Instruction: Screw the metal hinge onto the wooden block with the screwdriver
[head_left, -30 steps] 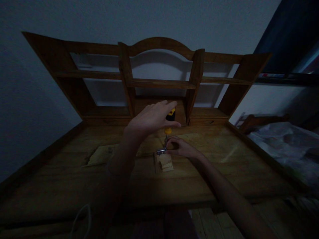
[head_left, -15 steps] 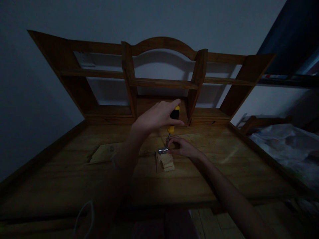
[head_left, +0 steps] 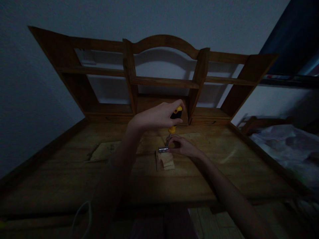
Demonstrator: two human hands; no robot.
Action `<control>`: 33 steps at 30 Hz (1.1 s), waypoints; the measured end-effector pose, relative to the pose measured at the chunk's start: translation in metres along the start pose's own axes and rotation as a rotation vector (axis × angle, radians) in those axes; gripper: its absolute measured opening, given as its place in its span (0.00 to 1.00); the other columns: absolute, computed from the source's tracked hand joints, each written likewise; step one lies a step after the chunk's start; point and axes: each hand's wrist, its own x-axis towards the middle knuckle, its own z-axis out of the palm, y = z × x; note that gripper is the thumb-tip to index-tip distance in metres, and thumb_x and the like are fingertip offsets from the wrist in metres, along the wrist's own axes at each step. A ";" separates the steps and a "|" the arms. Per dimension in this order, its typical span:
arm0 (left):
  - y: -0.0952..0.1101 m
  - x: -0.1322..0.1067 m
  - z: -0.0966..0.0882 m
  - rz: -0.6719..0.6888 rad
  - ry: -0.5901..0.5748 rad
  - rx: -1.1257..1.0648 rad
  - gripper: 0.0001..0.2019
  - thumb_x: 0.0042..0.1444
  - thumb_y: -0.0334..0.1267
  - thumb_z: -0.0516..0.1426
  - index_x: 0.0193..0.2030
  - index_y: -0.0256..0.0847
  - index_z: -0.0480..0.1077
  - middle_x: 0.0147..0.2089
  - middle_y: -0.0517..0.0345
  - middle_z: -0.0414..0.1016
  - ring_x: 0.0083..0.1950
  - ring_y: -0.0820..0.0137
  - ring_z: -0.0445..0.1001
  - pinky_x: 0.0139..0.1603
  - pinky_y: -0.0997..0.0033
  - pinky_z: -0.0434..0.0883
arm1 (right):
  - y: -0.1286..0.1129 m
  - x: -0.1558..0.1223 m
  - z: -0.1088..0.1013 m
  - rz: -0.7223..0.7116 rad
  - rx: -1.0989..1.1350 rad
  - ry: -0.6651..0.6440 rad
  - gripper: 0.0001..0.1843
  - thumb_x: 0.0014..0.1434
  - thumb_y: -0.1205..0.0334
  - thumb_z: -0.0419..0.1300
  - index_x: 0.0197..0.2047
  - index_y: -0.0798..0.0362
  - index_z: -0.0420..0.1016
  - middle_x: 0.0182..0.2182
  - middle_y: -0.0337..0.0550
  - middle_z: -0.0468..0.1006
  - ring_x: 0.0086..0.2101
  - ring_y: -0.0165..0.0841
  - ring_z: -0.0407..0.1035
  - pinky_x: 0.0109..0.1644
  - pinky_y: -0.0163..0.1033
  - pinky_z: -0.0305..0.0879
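Observation:
My left hand [head_left: 159, 115] is closed round the yellow and black handle of a screwdriver [head_left: 177, 115], its thumb and fingers near the top. The screwdriver tilts slightly, and its shaft runs down to a small silver metal fitting [head_left: 163, 150]. That fitting rests at the far edge of a small wooden block [head_left: 167, 162] with a rough, broken face. Pinched fingers of my right hand [head_left: 183, 146] hold the fitting's right end, close to the screwdriver's tip. The tip itself is too small and dark to make out.
Beneath everything lies a wooden desk top [head_left: 199, 179]. A light, splintered patch [head_left: 104, 151] shows on its left. Along the back stands a wooden shelf unit [head_left: 164, 81] with low drawers. To the right, beyond the desk edge, is a pile of whitish plastic [head_left: 286, 142].
The top of the screwdriver handle has shifted slightly right, and my left fingers have turned a little around it. My right hand, the fitting and the block stay in place.

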 end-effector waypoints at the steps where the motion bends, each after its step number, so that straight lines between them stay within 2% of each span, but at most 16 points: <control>1: -0.001 0.001 0.001 -0.016 0.027 0.028 0.18 0.58 0.47 0.58 0.52 0.42 0.66 0.42 0.54 0.77 0.42 0.64 0.75 0.42 0.69 0.66 | 0.000 0.000 0.000 0.002 0.002 0.000 0.11 0.54 0.56 0.70 0.39 0.50 0.78 0.46 0.44 0.77 0.49 0.38 0.71 0.59 0.47 0.64; 4: 0.001 0.003 0.006 -0.093 0.114 0.140 0.22 0.58 0.55 0.58 0.49 0.40 0.67 0.42 0.50 0.76 0.46 0.59 0.75 0.46 0.66 0.66 | 0.001 0.000 0.001 0.023 -0.002 0.001 0.12 0.53 0.57 0.71 0.39 0.50 0.78 0.47 0.44 0.76 0.49 0.38 0.71 0.59 0.48 0.64; 8: 0.007 0.003 0.009 -0.148 0.131 0.216 0.23 0.58 0.57 0.57 0.50 0.40 0.67 0.42 0.48 0.76 0.50 0.55 0.74 0.51 0.63 0.66 | -0.002 0.000 0.000 0.031 -0.002 0.000 0.11 0.54 0.57 0.70 0.40 0.50 0.77 0.48 0.44 0.76 0.50 0.38 0.71 0.59 0.48 0.64; 13: 0.008 0.002 0.008 -0.042 0.085 0.111 0.18 0.59 0.45 0.55 0.52 0.39 0.63 0.50 0.47 0.72 0.48 0.60 0.73 0.50 0.63 0.67 | -0.003 -0.001 -0.001 0.007 -0.001 -0.010 0.11 0.54 0.57 0.70 0.39 0.50 0.78 0.46 0.44 0.76 0.50 0.37 0.70 0.59 0.46 0.64; 17: 0.000 0.003 0.003 0.020 -0.007 -0.015 0.16 0.58 0.38 0.54 0.53 0.40 0.62 0.48 0.52 0.73 0.45 0.65 0.74 0.47 0.67 0.67 | 0.000 -0.001 -0.001 0.017 -0.013 -0.002 0.12 0.54 0.56 0.71 0.40 0.50 0.78 0.47 0.44 0.76 0.50 0.38 0.71 0.59 0.47 0.63; 21: -0.007 0.000 -0.001 -0.015 -0.051 -0.025 0.16 0.62 0.46 0.54 0.53 0.43 0.61 0.44 0.54 0.76 0.43 0.64 0.75 0.45 0.67 0.67 | 0.001 -0.002 0.000 0.011 -0.002 0.003 0.12 0.54 0.57 0.71 0.40 0.50 0.78 0.48 0.44 0.76 0.50 0.38 0.70 0.60 0.47 0.63; 26: 0.002 0.001 0.008 -0.135 0.115 0.185 0.24 0.61 0.57 0.54 0.54 0.40 0.62 0.45 0.46 0.76 0.49 0.57 0.75 0.48 0.64 0.66 | 0.000 -0.001 0.001 0.028 -0.004 0.005 0.12 0.54 0.57 0.70 0.40 0.50 0.77 0.47 0.44 0.76 0.50 0.37 0.71 0.60 0.46 0.63; 29: 0.012 0.003 0.012 -0.207 0.151 0.282 0.26 0.63 0.57 0.52 0.57 0.38 0.61 0.45 0.43 0.76 0.51 0.54 0.75 0.50 0.62 0.66 | 0.000 -0.001 0.001 0.030 -0.013 0.011 0.11 0.54 0.57 0.70 0.40 0.50 0.78 0.46 0.44 0.77 0.49 0.37 0.71 0.58 0.46 0.64; 33: 0.017 0.003 0.010 -0.162 0.064 0.183 0.24 0.61 0.51 0.55 0.58 0.40 0.61 0.48 0.47 0.76 0.49 0.58 0.76 0.48 0.64 0.67 | -0.001 0.000 0.000 0.012 -0.020 0.009 0.11 0.54 0.58 0.70 0.40 0.50 0.78 0.45 0.44 0.77 0.49 0.38 0.71 0.58 0.46 0.64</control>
